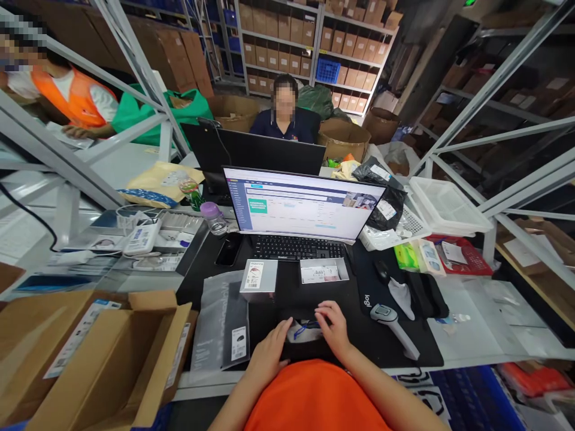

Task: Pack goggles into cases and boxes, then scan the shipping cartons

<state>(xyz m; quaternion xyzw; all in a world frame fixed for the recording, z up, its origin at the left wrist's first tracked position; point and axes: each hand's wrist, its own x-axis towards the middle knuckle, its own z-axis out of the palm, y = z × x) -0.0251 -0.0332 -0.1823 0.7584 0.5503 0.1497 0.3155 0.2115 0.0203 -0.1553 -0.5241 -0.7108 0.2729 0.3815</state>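
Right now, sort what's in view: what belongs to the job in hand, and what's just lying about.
Probably the job:
grey-lined dark case between left hand and right hand
white labelled box
open box

Apparently just lying about:
phone
purple-lidded bottle
green packet

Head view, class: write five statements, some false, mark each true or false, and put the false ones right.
1. The barcode scanner lies right of the right hand. True.
2. The purple-lidded bottle stands right of the lit monitor. False: the purple-lidded bottle stands left of the lit monitor.
3. The computer mouse lies beyond the barcode scanner. True.
4. The smartphone lies on the keyboard. False: the smartphone lies left of the keyboard.
5. The left hand touches the dark case. True.
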